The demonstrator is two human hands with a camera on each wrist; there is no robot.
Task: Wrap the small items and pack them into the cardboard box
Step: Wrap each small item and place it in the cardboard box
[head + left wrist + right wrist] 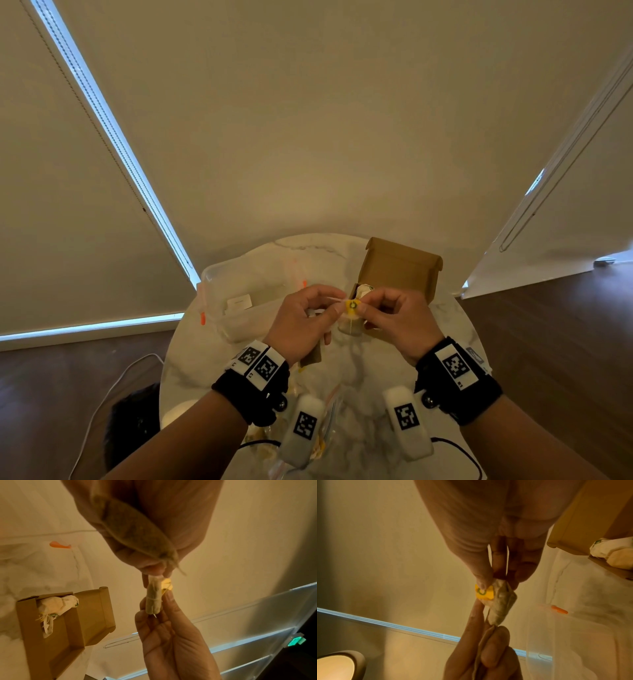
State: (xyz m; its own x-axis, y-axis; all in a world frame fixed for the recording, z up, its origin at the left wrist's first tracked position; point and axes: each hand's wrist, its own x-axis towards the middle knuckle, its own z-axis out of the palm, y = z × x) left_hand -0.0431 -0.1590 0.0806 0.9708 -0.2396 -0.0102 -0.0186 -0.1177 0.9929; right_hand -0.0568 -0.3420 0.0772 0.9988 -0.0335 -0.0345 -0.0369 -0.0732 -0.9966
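yellow tag [485, 593] (green ring); brown cardboard box [400, 270]; white grey-veined marble table [459, 329]; orange clip [202, 318]

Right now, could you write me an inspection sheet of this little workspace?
Surface: round marble table.
Job's things: open cardboard box holding one wrapped bundle; tea bag with yellow tag held above the table.
Clutter: clear plastic tub, zip bags near the wrists.
Grippers: left hand and right hand both pinch the tea bag.
Cables: white cable on the floor.
Surroundings: drawn blinds, dark wood floor.
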